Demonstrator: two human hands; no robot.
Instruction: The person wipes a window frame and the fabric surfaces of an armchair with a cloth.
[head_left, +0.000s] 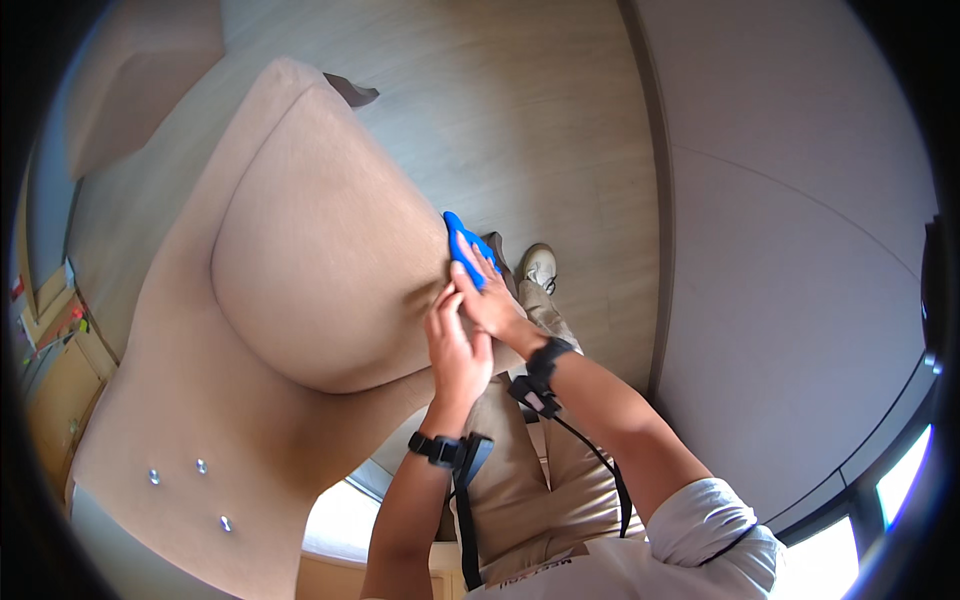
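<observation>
A beige upholstered armchair with a rounded seat cushion (322, 247) fills the left and middle of the view. My right hand (491, 300) presses a blue cloth (466, 253) against the front edge of the seat, fingers stretched over it. Part of the cloth is hidden under the palm. My left hand (459, 352) is beside it, fingers slightly bent, at the near corner of the cushion. Its fingertips meet or overlap the right hand near the thumb. Nothing shows in the left hand.
A dark chair leg (499, 251) stands near my shoe (540, 264). Three shiny studs (201, 466) dot the armchair's back. Another beige upholstered piece (142, 82) is at the upper left. A pale panelled wall (795, 225) runs along the right. Small colourful items (71, 322) lie far left.
</observation>
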